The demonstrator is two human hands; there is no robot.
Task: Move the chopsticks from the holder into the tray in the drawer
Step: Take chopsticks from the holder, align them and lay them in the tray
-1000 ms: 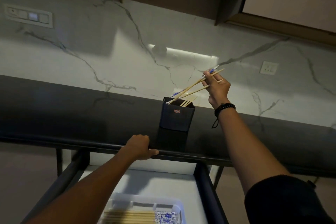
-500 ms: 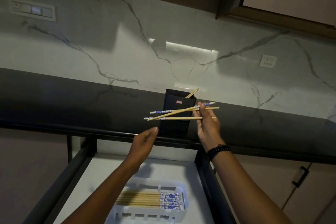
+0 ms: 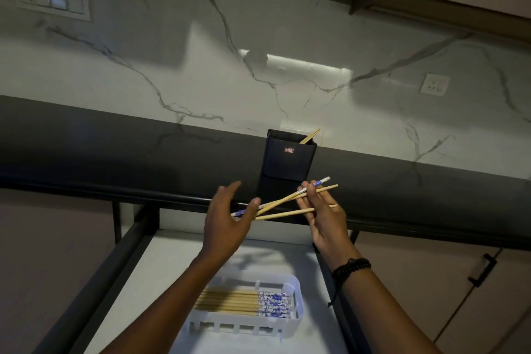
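Note:
My right hand (image 3: 324, 218) pinches a loose bundle of chopsticks (image 3: 283, 204), wooden with blue-and-white ends, held crossways in front of the black holder (image 3: 287, 164). My left hand (image 3: 227, 218) is spread open at their left tips, its thumb touching them. One wooden chopstick (image 3: 310, 135) still leans out of the holder at its right corner. Below, the white slotted tray (image 3: 296, 293) sits in the open drawer (image 3: 161, 261) and holds several chopsticks (image 3: 244, 300) laid side by side, patterned ends to the right.
The holder stands on a dark counter (image 3: 115, 152) against a marble backsplash. A switch panel (image 3: 51, 3) is at upper left, a socket (image 3: 434, 84) at right. Black drawer rails run along both sides. A cabinet handle (image 3: 482, 270) is at lower right.
My right hand has lifted the chopsticks out of the holder and brought them down and toward me. My left hand left the counter edge and rose to meet their tips.

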